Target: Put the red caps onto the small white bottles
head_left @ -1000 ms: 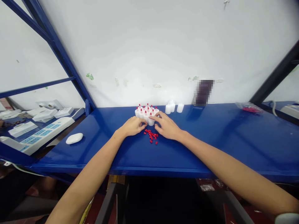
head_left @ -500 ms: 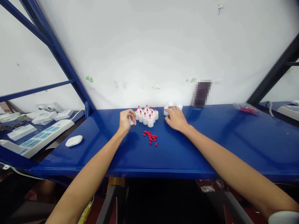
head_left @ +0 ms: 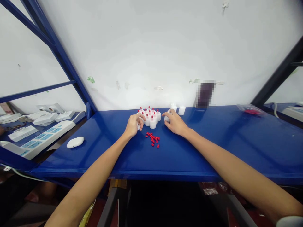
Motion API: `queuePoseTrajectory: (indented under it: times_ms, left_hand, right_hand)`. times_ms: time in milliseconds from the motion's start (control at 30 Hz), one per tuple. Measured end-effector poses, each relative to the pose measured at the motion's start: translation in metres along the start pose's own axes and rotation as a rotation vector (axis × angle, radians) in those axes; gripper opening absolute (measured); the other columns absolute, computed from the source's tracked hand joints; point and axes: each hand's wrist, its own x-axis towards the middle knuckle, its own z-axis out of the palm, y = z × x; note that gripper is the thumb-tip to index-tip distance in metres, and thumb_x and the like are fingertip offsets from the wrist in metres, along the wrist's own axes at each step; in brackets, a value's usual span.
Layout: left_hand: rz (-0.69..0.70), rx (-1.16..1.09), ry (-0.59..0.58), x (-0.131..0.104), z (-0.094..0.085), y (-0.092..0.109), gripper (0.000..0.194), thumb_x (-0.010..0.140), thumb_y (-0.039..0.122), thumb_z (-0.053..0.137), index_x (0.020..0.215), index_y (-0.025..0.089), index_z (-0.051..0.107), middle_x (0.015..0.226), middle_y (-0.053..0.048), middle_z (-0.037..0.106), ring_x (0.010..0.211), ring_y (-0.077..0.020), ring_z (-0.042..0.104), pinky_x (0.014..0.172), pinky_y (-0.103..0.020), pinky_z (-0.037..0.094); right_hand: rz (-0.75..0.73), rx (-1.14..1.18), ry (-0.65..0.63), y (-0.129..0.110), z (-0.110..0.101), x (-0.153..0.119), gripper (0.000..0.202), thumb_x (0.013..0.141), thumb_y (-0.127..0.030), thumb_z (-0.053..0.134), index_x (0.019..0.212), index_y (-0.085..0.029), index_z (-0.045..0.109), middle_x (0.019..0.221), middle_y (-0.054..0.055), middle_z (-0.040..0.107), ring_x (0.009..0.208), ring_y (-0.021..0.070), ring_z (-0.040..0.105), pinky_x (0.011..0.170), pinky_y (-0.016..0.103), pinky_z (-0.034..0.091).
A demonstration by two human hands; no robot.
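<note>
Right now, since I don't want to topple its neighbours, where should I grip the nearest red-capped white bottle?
I'd pinch the nearest red-capped white bottle by its body, coming from the near side, over the loose red caps. It stands upright, its body wider than its tip, and other capped bottles crowd behind it.

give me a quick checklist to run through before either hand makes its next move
1. Right hand has hold of a squat white plastic cylinder: ok, fingers around it.
2. That cylinder lifted off the glossy blue table: cannot tell, the hand hides too much.
3. Left hand free: not ok, a mostly hidden white piece shows in its fingers.
4. Cluster of white plastic bottles with red tips upright: ok.
5. Small loose red plastic caps clear of both hands: ok, scattered in front of the cluster.
</note>
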Motion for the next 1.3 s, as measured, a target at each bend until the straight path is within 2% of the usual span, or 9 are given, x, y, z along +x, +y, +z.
queuePoseTrajectory:
  times_ms: [200, 267, 333, 400, 467, 633, 767, 1067, 1300]
  left_hand:
    - [0.073, -0.106, -0.174, -0.010, 0.012, 0.011, 0.057, 0.090, 0.063, 0.033, 0.119, 0.018, 0.052, 0.065, 0.001, 0.063, 0.032, -0.0105, 0.049, 0.034, -0.021, 0.034]
    - [0.089, -0.161, -0.232, -0.015, 0.019, 0.016, 0.062, 0.090, 0.065, 0.034, 0.133, 0.021, 0.043, 0.073, 0.000, 0.065, 0.032, -0.0103, 0.050, 0.032, -0.021, 0.035]
    - [0.103, -0.226, -0.265, -0.020, 0.027, 0.020, 0.066, 0.090, 0.065, 0.036, 0.139, 0.022, 0.038, 0.078, -0.001, 0.066, 0.034, -0.0107, 0.051, 0.032, -0.021, 0.037]
    - [0.094, -0.286, -0.268, -0.023, 0.034, 0.023, 0.067, 0.090, 0.065, 0.037, 0.142, 0.022, 0.036, 0.080, -0.003, 0.066, 0.036, -0.0109, 0.052, 0.034, -0.022, 0.038]
    - [0.068, -0.333, -0.248, -0.023, 0.037, 0.026, 0.069, 0.089, 0.067, 0.036, 0.142, 0.023, 0.036, 0.076, -0.002, 0.065, 0.037, -0.0113, 0.051, 0.035, -0.022, 0.038]
    - [0.003, -0.409, -0.064, -0.017, 0.038, 0.030, 0.069, 0.087, 0.071, 0.032, 0.129, 0.017, 0.045, 0.076, -0.004, 0.066, 0.041, -0.0110, 0.051, 0.039, -0.023, 0.040]
    - [-0.111, -0.371, -0.083, -0.015, 0.037, 0.032, 0.073, 0.088, 0.074, 0.025, 0.128, 0.017, 0.046, 0.061, 0.000, 0.059, 0.034, -0.0117, 0.046, 0.034, -0.023, 0.033]
    - [-0.030, -0.401, -0.092, -0.018, 0.044, 0.035, 0.071, 0.091, 0.069, 0.030, 0.137, 0.017, 0.042, 0.060, 0.002, 0.053, 0.037, -0.0123, 0.046, 0.035, -0.024, 0.037]
    - [0.007, -0.418, -0.051, -0.017, 0.046, 0.033, 0.062, 0.092, 0.064, 0.030, 0.135, 0.021, 0.040, 0.086, -0.004, 0.065, 0.053, -0.0147, 0.059, 0.046, -0.026, 0.049]
  right_hand:
    - [-0.295, 0.368, 0.350, -0.051, -0.013, -0.010, 0.030, 0.091, -0.021, 0.058, 0.121, -0.025, 0.061, 0.118, 0.010, 0.056, 0.114, 0.0257, 0.059, 0.100, 0.048, 0.050]
    - [-0.347, 0.515, 0.330, -0.070, -0.013, -0.016, 0.034, 0.091, -0.021, 0.059, 0.124, -0.026, 0.058, 0.121, 0.009, 0.059, 0.115, 0.0249, 0.059, 0.096, 0.046, 0.053]
    - [-0.324, 0.642, 0.258, -0.083, -0.009, -0.022, 0.040, 0.089, -0.021, 0.062, 0.127, -0.027, 0.053, 0.120, 0.007, 0.062, 0.102, 0.0224, 0.064, 0.084, 0.041, 0.059]
    - [-0.266, 0.729, 0.185, -0.090, -0.005, -0.025, 0.042, 0.087, -0.021, 0.064, 0.126, -0.027, 0.051, 0.111, 0.005, 0.064, 0.087, 0.0189, 0.066, 0.074, 0.036, 0.061]
    - [-0.241, 0.779, 0.149, -0.091, -0.003, -0.025, 0.041, 0.086, -0.022, 0.066, 0.124, -0.026, 0.052, 0.109, 0.004, 0.065, 0.084, 0.0174, 0.067, 0.075, 0.036, 0.061]
    - [-0.344, 0.728, 0.139, -0.086, -0.005, -0.022, 0.052, 0.083, -0.023, 0.070, 0.131, -0.028, 0.051, 0.130, 0.008, 0.055, 0.113, 0.0226, 0.061, 0.087, 0.040, 0.061]
    - [-0.426, 0.517, 0.065, -0.084, -0.002, -0.022, 0.077, 0.078, -0.016, 0.074, 0.146, -0.027, 0.040, 0.136, 0.014, 0.046, 0.122, 0.0278, 0.054, 0.098, 0.048, 0.056]
    - [-0.374, 0.499, 0.121, -0.089, 0.006, -0.021, 0.075, 0.075, -0.007, 0.062, 0.144, -0.029, 0.038, 0.122, 0.009, 0.056, 0.094, 0.0218, 0.062, 0.085, 0.042, 0.059]
    - [-0.333, 0.465, 0.287, -0.089, 0.003, -0.020, 0.069, 0.073, -0.009, 0.057, 0.139, -0.026, 0.042, 0.120, 0.008, 0.062, 0.091, 0.0217, 0.062, 0.082, 0.040, 0.056]
